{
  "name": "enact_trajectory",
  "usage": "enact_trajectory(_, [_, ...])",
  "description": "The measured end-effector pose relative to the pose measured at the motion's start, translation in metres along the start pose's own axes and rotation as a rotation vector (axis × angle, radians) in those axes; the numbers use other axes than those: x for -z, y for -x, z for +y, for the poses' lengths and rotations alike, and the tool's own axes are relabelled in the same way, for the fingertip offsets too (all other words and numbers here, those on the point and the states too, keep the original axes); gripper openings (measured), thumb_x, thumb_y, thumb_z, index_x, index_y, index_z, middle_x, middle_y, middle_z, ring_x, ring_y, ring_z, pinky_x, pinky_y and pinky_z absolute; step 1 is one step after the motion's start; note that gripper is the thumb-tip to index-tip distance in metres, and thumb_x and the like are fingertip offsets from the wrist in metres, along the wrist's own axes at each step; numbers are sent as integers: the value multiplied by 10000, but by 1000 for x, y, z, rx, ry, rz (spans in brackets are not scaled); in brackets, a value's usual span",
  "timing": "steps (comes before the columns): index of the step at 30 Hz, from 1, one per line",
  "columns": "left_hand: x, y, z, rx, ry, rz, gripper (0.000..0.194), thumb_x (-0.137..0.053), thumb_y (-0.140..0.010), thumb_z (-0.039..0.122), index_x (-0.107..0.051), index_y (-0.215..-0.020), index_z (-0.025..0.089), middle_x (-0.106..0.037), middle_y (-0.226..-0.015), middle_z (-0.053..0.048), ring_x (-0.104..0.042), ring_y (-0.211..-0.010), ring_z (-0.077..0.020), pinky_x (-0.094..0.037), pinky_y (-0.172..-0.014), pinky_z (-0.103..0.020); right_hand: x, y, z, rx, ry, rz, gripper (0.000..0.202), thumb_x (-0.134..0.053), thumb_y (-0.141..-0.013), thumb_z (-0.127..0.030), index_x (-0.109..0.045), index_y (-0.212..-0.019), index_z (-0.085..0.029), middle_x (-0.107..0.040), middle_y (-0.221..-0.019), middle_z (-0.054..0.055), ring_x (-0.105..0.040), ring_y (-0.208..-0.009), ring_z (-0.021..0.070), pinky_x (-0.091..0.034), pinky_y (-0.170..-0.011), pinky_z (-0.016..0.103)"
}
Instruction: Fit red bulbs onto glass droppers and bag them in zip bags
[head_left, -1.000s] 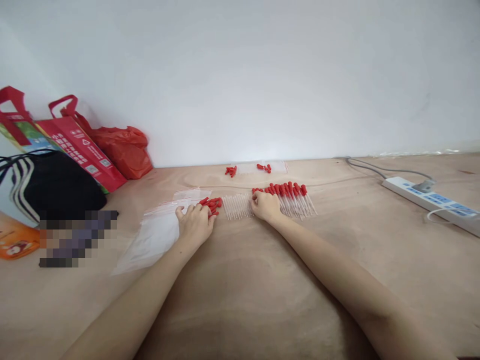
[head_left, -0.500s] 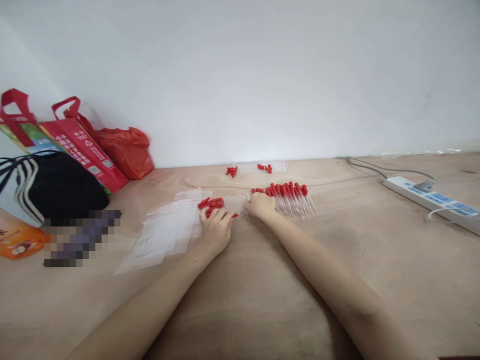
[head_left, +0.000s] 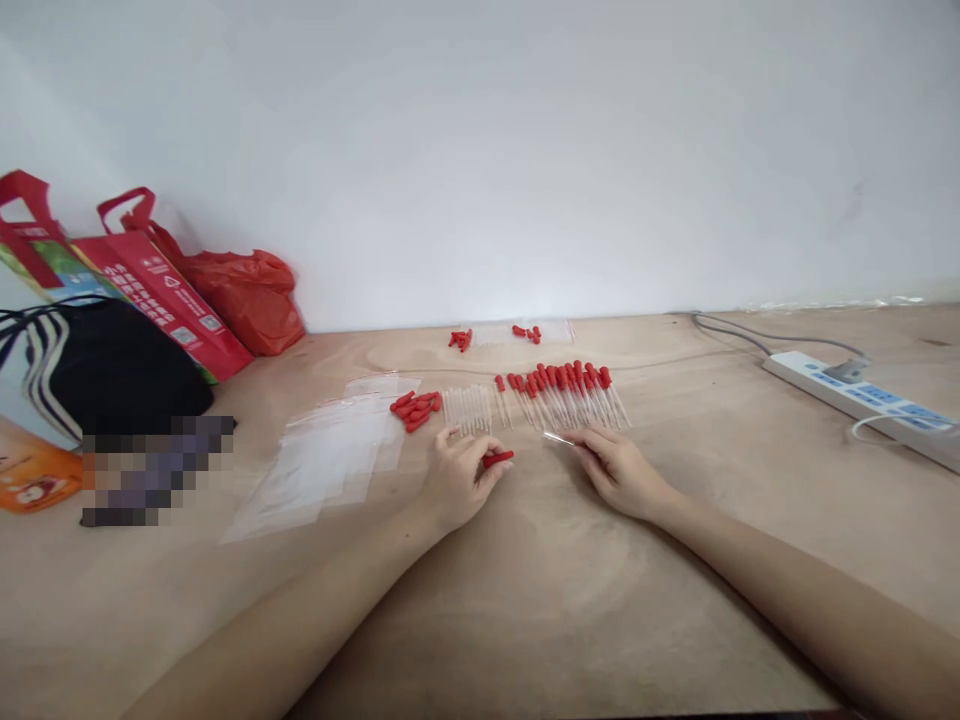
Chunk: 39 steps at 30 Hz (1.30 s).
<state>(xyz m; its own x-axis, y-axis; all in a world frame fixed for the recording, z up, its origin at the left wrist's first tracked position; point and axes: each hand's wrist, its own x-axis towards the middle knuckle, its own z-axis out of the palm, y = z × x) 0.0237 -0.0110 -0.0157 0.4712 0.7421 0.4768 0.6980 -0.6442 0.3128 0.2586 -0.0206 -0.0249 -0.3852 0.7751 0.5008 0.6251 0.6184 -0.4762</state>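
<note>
My left hand [head_left: 456,482] pinches a red rubber dropper bulb [head_left: 499,459] between thumb and fingers, just above the wooden table. Facing it, a clear glass dropper tube [head_left: 557,439] points left out of my right hand [head_left: 619,472], whose fingers are closed on it. The bulb and tube are apart. Behind my left hand lie a small pile of loose red bulbs [head_left: 414,409] and a row of bare glass tubes [head_left: 466,408]. To the right of these, several droppers with red bulbs fitted [head_left: 574,385] lie side by side, bulbs toward the wall.
Overlapping clear zip bags [head_left: 319,470] lie left of my left hand. More red bulbs [head_left: 460,341] and a clear bag [head_left: 559,330] lie near the wall. Shopping bags [head_left: 169,290] and a black drawstring bag [head_left: 120,370] stand left. A white power strip [head_left: 862,395] sits right.
My left hand has left the bulb pile with a red bulb, moving right and nearer. My right hand has drawn back from the tube row, moving right, and now holds a glass tube.
</note>
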Motion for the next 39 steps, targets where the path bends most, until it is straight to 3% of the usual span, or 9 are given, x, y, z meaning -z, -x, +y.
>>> enact_trajectory(7, [-3, -2, 4, -44, 12, 55, 159, -453, -843, 314, -543, -800, 191, -661, -739, 24, -589, -665, -121, -232, -923, -381, -10, -9, -17, 68, -25, -11, 202, -389, -844, -204, -568, -932, -174, -584, -755, 56, -538, -704, 144, -413, -654, 274])
enact_trajectory(13, [-3, -2, 2, -108, 12, 52, 163, -443, -863, 286, -573, -928, 212, -684, -811, 13, -607, -745, -133, -221, -923, -382, -14, -8, -20, 55, -60, 7, 196, -401, -842, -213, -575, -921, -166, -582, -741, 51, -528, -694, 138, -399, -657, 274])
enact_trajectory(21, [-5, -2, 1, -100, -29, 40, 201, -414, -870, 285, -602, -875, 214, -681, -759, 7, -601, -712, -134, -238, -925, -377, -13, -8, -19, 46, 15, -52, 220, -404, -855, -241, -605, -933, -198, -614, -768, 37, -545, -677, 123, -350, -671, 283])
enact_trajectory(31, [3, -3, 5, -190, 101, -153, 180, -428, -851, 239, -596, -790, 219, -657, -709, 30, -588, -690, -124, -205, -937, -385, -10, -9, -7, 178, 98, -98, 241, -440, -826, -193, -640, -950, -242, -636, -820, 37, -537, -732, 134, -263, -725, 320])
enact_trajectory(39, [1, -2, 3, -194, 119, -139, 175, -442, -847, 252, -594, -774, 209, -655, -691, 27, -584, -659, -115, -207, -939, -388, -11, -9, -9, 289, 248, -28, 284, -432, -770, -112, -641, -925, -228, -616, -765, 17, -484, -656, 120, -222, -679, 312])
